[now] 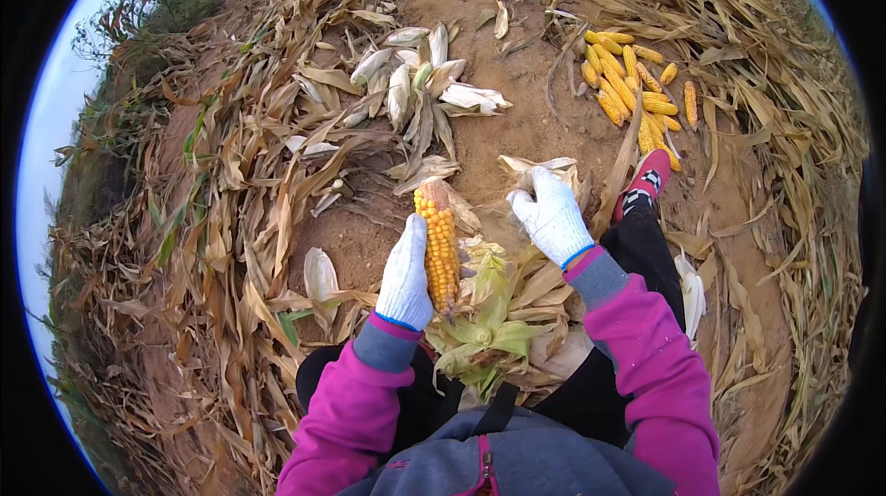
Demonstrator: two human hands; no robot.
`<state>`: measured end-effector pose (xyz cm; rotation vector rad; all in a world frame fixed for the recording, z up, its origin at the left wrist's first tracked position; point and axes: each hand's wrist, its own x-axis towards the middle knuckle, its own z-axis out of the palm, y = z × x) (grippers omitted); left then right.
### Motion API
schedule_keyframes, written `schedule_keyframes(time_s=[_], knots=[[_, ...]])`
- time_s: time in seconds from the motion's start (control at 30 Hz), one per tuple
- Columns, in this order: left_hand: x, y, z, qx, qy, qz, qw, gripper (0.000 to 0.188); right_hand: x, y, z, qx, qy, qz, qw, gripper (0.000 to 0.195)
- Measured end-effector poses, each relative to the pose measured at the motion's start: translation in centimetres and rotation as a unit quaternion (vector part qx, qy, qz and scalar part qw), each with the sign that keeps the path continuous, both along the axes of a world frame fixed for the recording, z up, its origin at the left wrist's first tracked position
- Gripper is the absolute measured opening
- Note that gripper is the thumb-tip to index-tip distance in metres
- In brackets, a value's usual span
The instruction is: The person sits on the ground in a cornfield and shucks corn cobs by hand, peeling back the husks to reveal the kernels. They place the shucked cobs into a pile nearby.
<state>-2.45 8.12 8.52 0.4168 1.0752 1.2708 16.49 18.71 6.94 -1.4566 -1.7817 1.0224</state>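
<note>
My left hand, in a white knit glove, grips a husked ear of corn from its left side. The ear stands nearly upright in view, with yellow kernels and a reddish, partly bare upper end. To the right of it is my right hand, also gloved, with fingers curled in and apart from the ear. Thin wisps of corn silk show at its fingertips. Below both hands, between my legs, lies a heap of pale green and tan husks.
A pile of husked yellow ears lies at the upper right, beyond my pink shoe. Unhusked ears in pale husks are heaped ahead on bare soil. Dry corn stalks cover the left; more stalks line the right.
</note>
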Motion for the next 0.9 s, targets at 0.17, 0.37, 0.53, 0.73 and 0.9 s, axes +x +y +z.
schedule_keyframes(time_s=[0.17,0.37,0.53,0.73,0.9], knots=[[-0.5,0.1,-1.4,0.063,0.083,0.062,0.993,0.044,-2.7,-3.9,2.0,-0.11,0.17,0.128,0.971,0.038],[0.8,0.2,-1.8,0.099,0.22,0.077,0.967,0.04,-3.8,-5.1,1.4,-0.038,-0.015,0.169,0.985,0.037],[0.4,0.8,-1.2,0.081,0.127,0.02,0.988,0.037,-2.8,-2.9,0.6,0.093,-0.074,0.101,0.988,0.027],[-0.3,-0.2,0.5,0.065,0.079,-0.046,0.994,0.045,0.1,0.1,1.5,-0.062,0.093,0.088,0.99,0.037],[-0.4,0.0,-0.1,0.041,0.091,-0.028,0.995,0.034,-2.9,-2.1,0.6,-0.208,0.264,0.229,0.914,0.055]])
